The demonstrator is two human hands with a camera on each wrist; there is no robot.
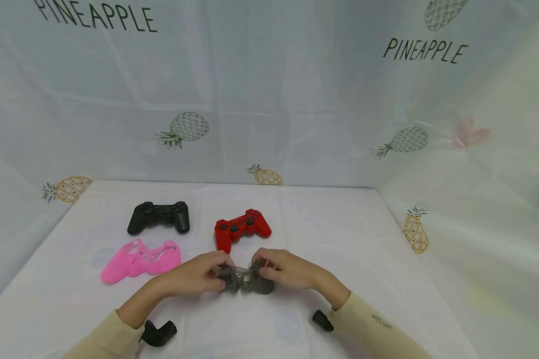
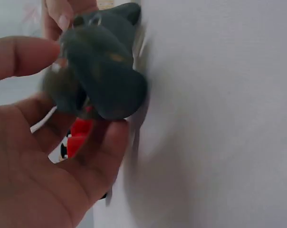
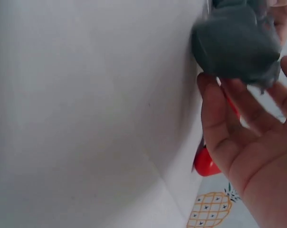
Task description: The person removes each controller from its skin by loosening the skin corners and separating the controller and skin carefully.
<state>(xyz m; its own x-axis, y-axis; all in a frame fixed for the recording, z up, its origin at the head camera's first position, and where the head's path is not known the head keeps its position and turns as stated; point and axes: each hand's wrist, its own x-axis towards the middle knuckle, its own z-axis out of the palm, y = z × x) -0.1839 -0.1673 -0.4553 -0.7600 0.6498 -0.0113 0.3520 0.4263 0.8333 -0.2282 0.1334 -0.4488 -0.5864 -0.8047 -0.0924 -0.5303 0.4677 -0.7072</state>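
A dark grey, partly see-through game controller (image 1: 247,280) lies between both hands at the middle of the table, its surface blurred in the wrist views. My left hand (image 1: 201,274) holds its left end; in the left wrist view the thumb lies on one side and the fingers on the other. At the opposite end, my right hand (image 1: 292,269) grips with bent fingers against the rounded grip (image 3: 238,45). Just behind the hands sits a red game controller (image 1: 240,228). Whether the grey one has a cover on it I cannot tell.
A black game controller (image 1: 159,217) lies at the back left. In front of it is a pink controller cover (image 1: 139,260), near my left forearm. Black wrist devices (image 1: 159,334) show beside the sleeves. A pineapple-print sheet (image 1: 269,89) hangs behind the white table (image 1: 341,234).
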